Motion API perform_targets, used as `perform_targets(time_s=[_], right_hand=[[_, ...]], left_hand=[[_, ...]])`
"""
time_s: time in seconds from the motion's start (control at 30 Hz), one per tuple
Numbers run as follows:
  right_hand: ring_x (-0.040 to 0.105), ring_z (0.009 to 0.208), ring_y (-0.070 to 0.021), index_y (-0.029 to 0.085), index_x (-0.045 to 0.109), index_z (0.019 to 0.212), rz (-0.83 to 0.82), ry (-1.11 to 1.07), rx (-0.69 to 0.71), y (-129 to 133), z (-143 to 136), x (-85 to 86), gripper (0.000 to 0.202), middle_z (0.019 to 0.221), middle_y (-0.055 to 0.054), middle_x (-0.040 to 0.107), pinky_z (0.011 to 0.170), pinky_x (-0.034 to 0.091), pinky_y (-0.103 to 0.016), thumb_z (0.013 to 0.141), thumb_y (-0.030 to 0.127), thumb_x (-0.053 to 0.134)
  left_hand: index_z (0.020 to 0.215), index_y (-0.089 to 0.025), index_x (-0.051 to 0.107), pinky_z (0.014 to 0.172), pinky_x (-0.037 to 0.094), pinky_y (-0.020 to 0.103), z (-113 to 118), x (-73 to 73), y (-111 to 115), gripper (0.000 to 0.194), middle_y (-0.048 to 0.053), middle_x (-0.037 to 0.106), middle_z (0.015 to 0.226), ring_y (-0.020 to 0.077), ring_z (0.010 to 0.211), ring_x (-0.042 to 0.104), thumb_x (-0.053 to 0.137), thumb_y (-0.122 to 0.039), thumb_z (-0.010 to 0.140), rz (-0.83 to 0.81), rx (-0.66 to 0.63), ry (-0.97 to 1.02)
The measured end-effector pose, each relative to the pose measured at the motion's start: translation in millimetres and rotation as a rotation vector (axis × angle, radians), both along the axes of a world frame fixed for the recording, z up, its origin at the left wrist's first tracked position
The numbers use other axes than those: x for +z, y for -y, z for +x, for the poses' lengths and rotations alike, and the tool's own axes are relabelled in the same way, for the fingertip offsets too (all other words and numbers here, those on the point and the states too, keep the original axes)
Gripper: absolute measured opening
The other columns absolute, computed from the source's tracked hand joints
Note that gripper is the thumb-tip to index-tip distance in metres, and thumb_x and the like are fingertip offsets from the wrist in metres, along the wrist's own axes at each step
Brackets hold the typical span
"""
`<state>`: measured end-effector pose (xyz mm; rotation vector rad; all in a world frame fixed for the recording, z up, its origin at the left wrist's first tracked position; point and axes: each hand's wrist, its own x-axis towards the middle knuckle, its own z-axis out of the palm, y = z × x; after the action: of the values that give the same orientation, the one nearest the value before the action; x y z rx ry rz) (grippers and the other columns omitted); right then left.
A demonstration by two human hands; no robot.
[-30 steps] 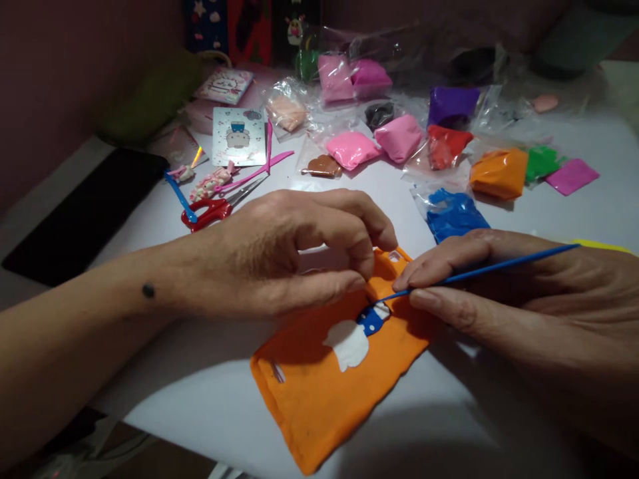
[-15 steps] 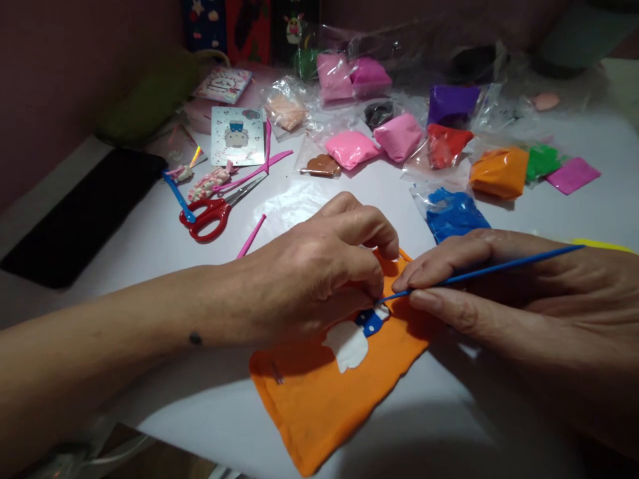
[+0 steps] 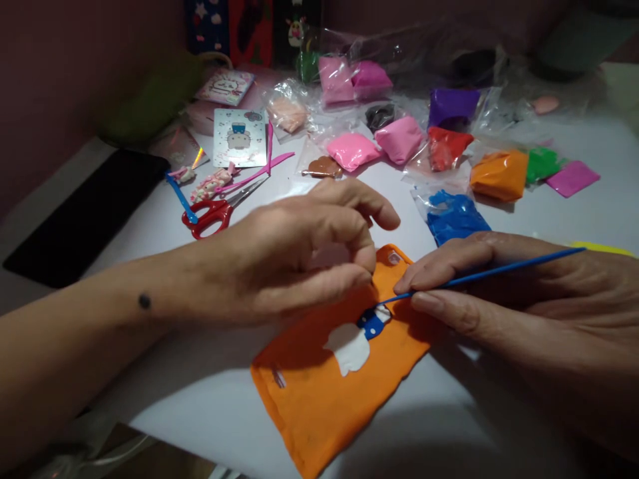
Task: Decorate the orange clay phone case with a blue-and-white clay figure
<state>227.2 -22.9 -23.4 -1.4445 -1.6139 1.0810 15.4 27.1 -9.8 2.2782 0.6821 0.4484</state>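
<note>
While your right hand (image 3: 529,319) is pinching the blue tool (image 3: 519,265) and your left hand (image 3: 279,256) is curling half-open, can't tell if empty, the orange case (image 3: 329,412) is lying front-right of the scissors (image 3: 224,213), probably feeling soft, so edges are looking safest.

Left hand (image 3: 294,253) hides the orange case's (image 3: 339,412) ten-o'clock long edge; the case's six-o'clock corner leaves the frame. Whether the blue tool's (image 3: 524,262) fine tip touches the white patch (image 3: 383,312) is too small to tell. Right hand (image 3: 509,313) partly covers a yellow item (image 3: 602,248) at three o'clock. The ten-o'clock green item (image 3: 150,106) blurs; the eleven-o'clock red panel (image 3: 250,33) is cropped above.
</note>
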Motion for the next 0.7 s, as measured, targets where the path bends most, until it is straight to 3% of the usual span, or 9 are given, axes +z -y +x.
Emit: perform_targets(time_s=[0.07,0.17,0.37,0.43,0.7], right_hand=[[0.065,0.048,-0.01,0.031,0.074,0.069,0.019,-0.009,-0.009,1,0,0.2,0.003,0.059,0.007,0.073,0.038,0.044,-0.01,0.07,0.028,0.076],[0.065,0.049,-0.0101,0.031,0.074,0.07,0.003,0.033,-0.02,2,1,0.1,0.005,0.061,0.007,0.073,0.042,0.048,-0.01,0.069,0.028,0.078],[0.067,0.051,-0.0117,0.029,0.075,0.066,0.105,0.04,-0.059,1,3,-2.2,0.005,0.066,0.004,0.074,0.046,0.053,-0.012,0.069,0.032,0.077],[0.069,0.054,-0.0123,0.03,0.075,0.067,0.063,0.064,-0.065,2,4,-3.5,0.005,0.068,0.005,0.075,0.047,0.053,-0.011,0.069,0.032,0.078],[0.073,0.055,-0.0207,0.029,0.075,0.069,0.103,0.025,-0.134,5,9,-13.3,0.014,0.075,0.002,0.077,0.044,0.057,-0.016,0.065,0.041,0.079]], left_hand=[[0.077,-0.017,0.063,0.094,0.048,0.027,-3,2.5,-2,0.017,0.004,0.064,0.099,0.0193,0.116,0.054,0.052,-0.009,0.087,0.024,0.104,0.039],[0.077,-0.016,0.064,0.09,0.05,0.029,-8,-0.7,-7,0.014,0.003,0.066,0.101,0.0213,0.112,0.058,0.055,-0.014,0.087,0.027,0.211,0.069],[0.085,-0.016,0.068,0.092,0.049,0.034,-13,-11.3,-20,0.015,0.005,0.066,0.105,0.0209,0.108,0.059,0.054,-0.016,0.089,-0.037,0.185,0.073],[0.085,-0.016,0.068,0.092,0.049,0.035,-12,-12.1,-21,0.016,0.006,0.066,0.102,0.0209,0.105,0.06,0.053,-0.017,0.089,-0.041,0.19,0.061],[0.076,-0.014,0.061,0.055,0.044,0.022,-8,-14.6,-17,0.007,0.0,0.061,0.073,0.011,0.064,0.055,0.057,-0.015,0.082,-0.156,0.277,0.077]])
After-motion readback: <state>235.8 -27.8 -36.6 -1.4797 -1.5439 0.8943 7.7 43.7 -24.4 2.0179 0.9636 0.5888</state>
